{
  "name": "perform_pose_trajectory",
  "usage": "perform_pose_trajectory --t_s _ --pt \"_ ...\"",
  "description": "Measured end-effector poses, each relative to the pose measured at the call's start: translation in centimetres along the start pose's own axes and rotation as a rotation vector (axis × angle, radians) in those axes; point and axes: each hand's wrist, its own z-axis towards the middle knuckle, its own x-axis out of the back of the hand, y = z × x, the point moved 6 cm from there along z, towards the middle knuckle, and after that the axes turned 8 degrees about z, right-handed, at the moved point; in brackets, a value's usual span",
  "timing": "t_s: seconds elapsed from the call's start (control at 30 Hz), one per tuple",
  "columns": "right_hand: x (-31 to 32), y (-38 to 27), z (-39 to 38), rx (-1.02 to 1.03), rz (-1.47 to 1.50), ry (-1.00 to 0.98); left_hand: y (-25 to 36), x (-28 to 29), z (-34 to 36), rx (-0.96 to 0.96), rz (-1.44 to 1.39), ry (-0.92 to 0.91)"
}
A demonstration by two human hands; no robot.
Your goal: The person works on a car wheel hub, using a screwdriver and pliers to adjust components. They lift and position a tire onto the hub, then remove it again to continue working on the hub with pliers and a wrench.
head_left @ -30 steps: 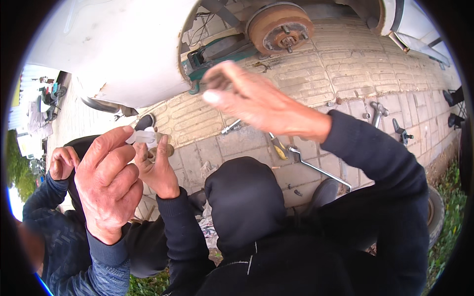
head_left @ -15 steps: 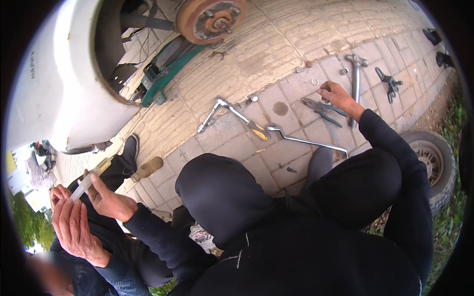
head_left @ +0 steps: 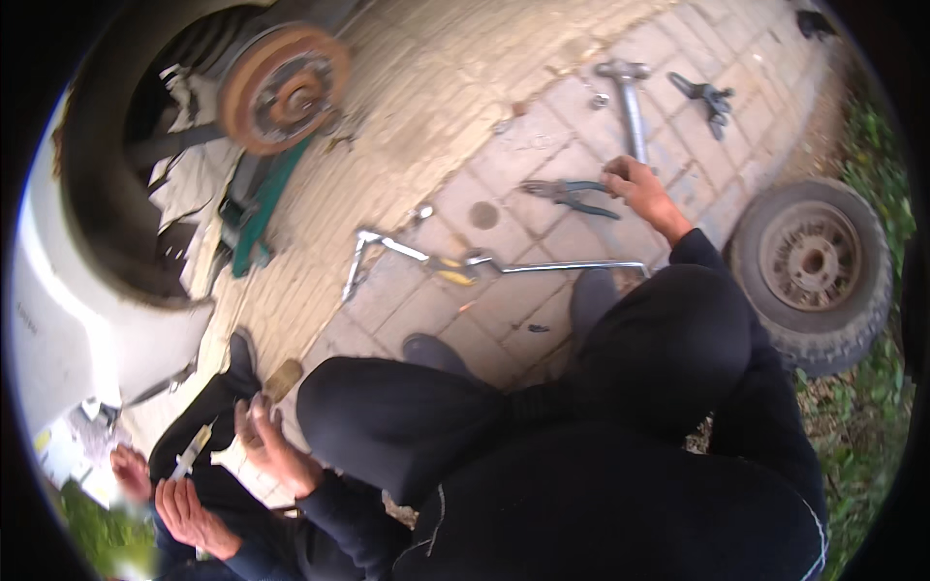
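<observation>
My right hand (head_left: 641, 197) is low over the paving, its fingers curled together at the end of one handle of the dark-handled pliers (head_left: 557, 190). Whether the fingers grip that handle or something small is hidden. At the lower left my left hand (head_left: 279, 453) is raised, fingers apart and nothing in it. Beside it another person's hand (head_left: 197, 518) holds a clear syringe (head_left: 192, 453) with yellowish contents; that person's other hand (head_left: 131, 472) is further left. A ball-peen hammer (head_left: 632, 111) lies just beyond my right hand.
A ratchet with a yellow-marked handle (head_left: 450, 271) and a long bent wrench (head_left: 572, 265) lie before my knees. A black puller-like tool (head_left: 705, 100) is at the far right. A wheel (head_left: 812, 259) lies at right. At upper left are a rusty brake disc (head_left: 284, 90) and green jack (head_left: 262, 218).
My left hand has come away from the syringe, which the other person now holds. My right hand has moved down to the pliers' handle end. The view has turned and shifted right.
</observation>
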Motion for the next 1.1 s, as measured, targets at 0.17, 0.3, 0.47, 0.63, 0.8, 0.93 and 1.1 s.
perform_pose_trajectory --t_s 0.17,0.3,0.47,0.63,0.8,0.93,1.1 --pt "12.7 -9.0 -8.9 0.178 -0.322 0.185 17.0 -8.1 -1.0 -0.472 0.167 -0.267" --pt "28.8 -16.0 -19.4 0.139 -0.641 0.686 26.3 -15.1 -4.1 -0.833 0.094 -0.458" --pt "45.0 -15.6 -29.7 -0.462 -1.136 1.085 27.1 -22.2 -9.1 -0.998 0.06 -0.76" --pt "50.6 -8.7 -29.3 -0.721 -1.013 0.793 24.0 -25.2 -8.6 -0.962 0.309 -0.92" --pt "48.4 -11.0 -27.8 -0.765 -1.076 0.753 22.8 -25.2 -5.9 -0.934 0.316 -0.872" --pt "43.7 -13.9 -27.9 -0.531 -1.336 0.723 22.4 -27.5 -5.4 -0.747 0.289 -0.936" --pt "38.2 -14.4 -27.8 -0.072 -0.708 0.792 22.1 -30.5 -7.0 -0.78 0.148 -1.113"
